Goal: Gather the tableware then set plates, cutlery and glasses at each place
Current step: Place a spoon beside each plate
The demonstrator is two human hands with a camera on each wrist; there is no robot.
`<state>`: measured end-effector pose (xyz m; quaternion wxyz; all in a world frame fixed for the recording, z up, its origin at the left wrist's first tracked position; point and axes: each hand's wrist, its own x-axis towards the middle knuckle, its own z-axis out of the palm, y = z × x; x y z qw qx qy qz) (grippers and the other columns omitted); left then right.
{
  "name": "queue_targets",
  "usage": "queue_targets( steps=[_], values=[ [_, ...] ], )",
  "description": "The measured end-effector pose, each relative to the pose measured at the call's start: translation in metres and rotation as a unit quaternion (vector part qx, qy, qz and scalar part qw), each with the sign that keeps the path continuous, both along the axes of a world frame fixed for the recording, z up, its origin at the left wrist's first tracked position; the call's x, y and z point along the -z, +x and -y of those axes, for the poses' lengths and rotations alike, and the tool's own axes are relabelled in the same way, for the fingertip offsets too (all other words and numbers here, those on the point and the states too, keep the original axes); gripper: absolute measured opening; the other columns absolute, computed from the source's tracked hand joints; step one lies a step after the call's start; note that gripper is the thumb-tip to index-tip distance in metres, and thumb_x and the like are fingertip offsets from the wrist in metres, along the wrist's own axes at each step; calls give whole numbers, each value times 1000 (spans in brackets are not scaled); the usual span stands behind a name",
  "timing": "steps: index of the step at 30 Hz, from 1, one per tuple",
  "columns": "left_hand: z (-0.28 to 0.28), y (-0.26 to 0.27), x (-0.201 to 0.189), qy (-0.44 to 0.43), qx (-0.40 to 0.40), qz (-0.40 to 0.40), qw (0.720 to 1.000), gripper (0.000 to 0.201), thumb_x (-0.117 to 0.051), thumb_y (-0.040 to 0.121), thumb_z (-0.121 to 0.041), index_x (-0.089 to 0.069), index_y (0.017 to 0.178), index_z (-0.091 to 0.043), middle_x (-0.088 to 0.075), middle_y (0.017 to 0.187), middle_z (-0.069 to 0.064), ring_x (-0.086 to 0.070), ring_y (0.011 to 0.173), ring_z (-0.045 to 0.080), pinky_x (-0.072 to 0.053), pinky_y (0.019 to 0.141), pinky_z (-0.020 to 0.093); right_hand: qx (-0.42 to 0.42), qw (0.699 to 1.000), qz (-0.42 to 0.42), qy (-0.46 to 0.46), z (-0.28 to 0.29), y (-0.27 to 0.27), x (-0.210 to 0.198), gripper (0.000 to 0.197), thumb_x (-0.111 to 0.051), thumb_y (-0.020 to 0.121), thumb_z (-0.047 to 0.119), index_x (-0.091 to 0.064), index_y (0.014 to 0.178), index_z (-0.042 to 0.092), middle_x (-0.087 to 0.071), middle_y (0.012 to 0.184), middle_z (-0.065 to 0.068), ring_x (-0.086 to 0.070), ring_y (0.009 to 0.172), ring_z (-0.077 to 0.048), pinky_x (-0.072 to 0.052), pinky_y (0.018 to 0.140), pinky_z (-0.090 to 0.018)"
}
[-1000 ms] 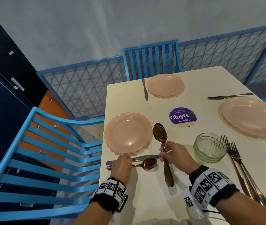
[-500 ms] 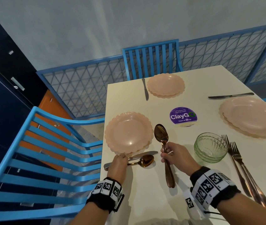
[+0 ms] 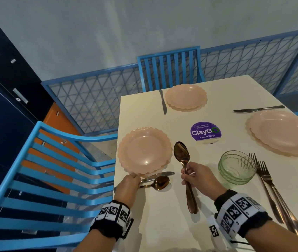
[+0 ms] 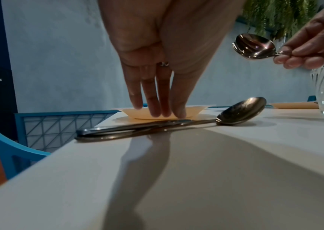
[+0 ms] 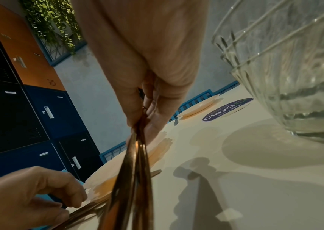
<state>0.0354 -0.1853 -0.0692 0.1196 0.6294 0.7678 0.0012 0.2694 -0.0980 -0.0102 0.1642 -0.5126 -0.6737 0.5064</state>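
A peach scalloped plate (image 3: pixel 144 151) sits at the near-left place on the cream table (image 3: pixel 162 233). Just below it lie a steel knife (image 3: pixel 161 174) and a copper spoon (image 3: pixel 161 182), side by side. My left hand (image 3: pixel 128 184) is over their handles at the table's left edge. Its fingers (image 4: pixel 155 96) point straight down, with the tips at the knife (image 4: pixel 127 126). My right hand (image 3: pixel 191 176) grips a bundle of copper spoons (image 3: pixel 181 153) by the stems, bowls pointing away, above the table right of the plate. Their handles (image 5: pixel 135 171) run back under my palm.
A green glass bowl (image 3: pixel 236 168) stands right of my right hand, with copper forks (image 3: pixel 272 188) beyond it. Plates with knives are set at the far place (image 3: pixel 185 97) and the right place (image 3: pixel 281 131). A purple sticker (image 3: pixel 205 131) marks the table's middle. Blue chairs (image 3: pixel 44 170) stand at the left and far sides.
My left hand has slid a little to the left along the cutlery handles, and the knife's tip has swung slightly toward the plate. The right hand with the spoons has barely moved.
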Motion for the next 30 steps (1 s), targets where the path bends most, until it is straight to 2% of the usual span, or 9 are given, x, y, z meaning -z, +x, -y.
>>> queue_targets(
  steps=[2, 7, 12, 16, 20, 30],
  values=[
    [0, -4, 0, -3, -5, -14, 1000, 32, -49, 91, -4, -56, 120, -14, -59, 114, 6, -58, 102, 22, -52, 81, 34, -1, 1000, 1, 1, 0, 0, 0, 18, -60, 88, 8, -54, 77, 21, -65, 81, -5, -72, 73, -17, -49, 56, -18],
    [-4, -5, -4, -20, -1, -64, 998, 31, -44, 94, -5, -53, 122, -13, -60, 117, 8, -60, 103, 23, -49, 83, 32, -3, 1000, 5, 3, 1, 0, 2, 17, -61, 88, 8, -54, 78, 21, -65, 80, -5, -71, 71, -16, -48, 56, -18],
    [-10, -3, -5, -30, -10, -64, 997, 31, -50, 91, -5, -54, 120, -14, -59, 115, 4, -62, 100, 22, -53, 85, 35, -4, 1000, 5, 5, 0, 0, 3, 17, -61, 87, 8, -56, 78, 20, -65, 78, -4, -71, 67, -13, -54, 59, -21],
    [-11, -4, -3, -39, -19, -64, 997, 30, -51, 90, -3, -55, 118, -15, -59, 113, 3, -63, 97, 22, -54, 83, 39, 0, 1000, 8, 5, -1, 2, 4, 17, -61, 87, 7, -56, 78, 20, -65, 79, -5, -71, 67, -13, -52, 58, -21],
    [-11, -5, -1, -40, -20, -64, 997, 31, -51, 90, -3, -54, 118, -15, -59, 113, 3, -62, 97, 22, -54, 83, 39, 4, 1000, 6, 1, -2, 1, 6, 18, -61, 87, 8, -56, 77, 21, -65, 79, -5, -71, 69, -15, -55, 62, -24],
    [-10, -5, -1, -39, -12, -64, 997, 30, -50, 91, -4, -54, 118, -17, -59, 112, 3, -63, 95, 22, -54, 81, 38, 6, 1000, 8, -7, 0, 0, 3, 13, -61, 88, 9, -57, 80, 19, -64, 79, -4, -71, 72, -16, -53, 62, -21]
  ],
)
